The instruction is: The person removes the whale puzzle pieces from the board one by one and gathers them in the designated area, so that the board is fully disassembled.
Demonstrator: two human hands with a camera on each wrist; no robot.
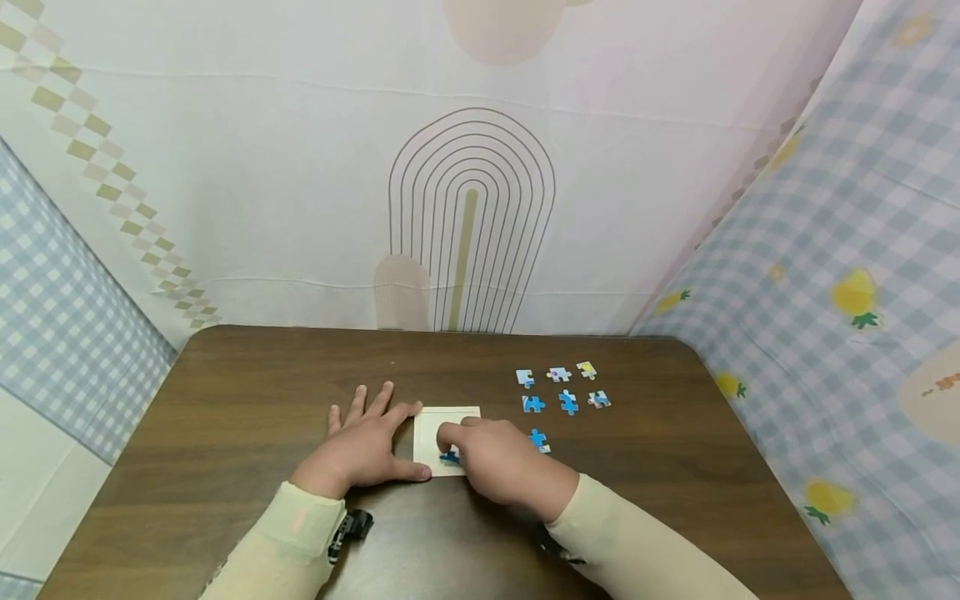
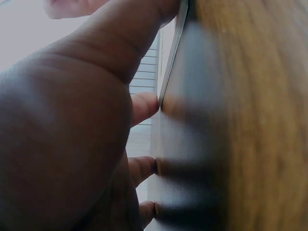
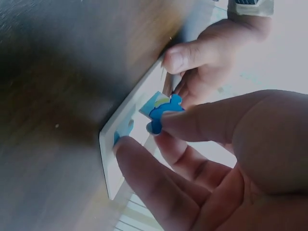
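My left hand (image 1: 360, 450) lies with its fingers spread on the table, thumb and index fingertips at the left edge of a small white puzzle tray (image 1: 427, 425). Over that tray my right hand (image 1: 510, 462) pinches a blue puzzle piece (image 3: 166, 115) with a pale corner, tilted between thumb and a finger. Its index fingertip touches another light-blue piece (image 3: 125, 129) lying in the tray, as the right wrist view shows. In the head view the right hand hides the tray's right part. The left wrist view catches the tray's thin edge (image 2: 173, 60) beside the fingers.
Several loose jigsaw pieces (image 1: 567, 402) lie face up in rows to the right of the tray. Another blue piece (image 1: 538, 440) sits close beside the right hand. The brown wooden table (image 1: 262, 375) meets a patterned cloth (image 1: 300, 208) behind it.
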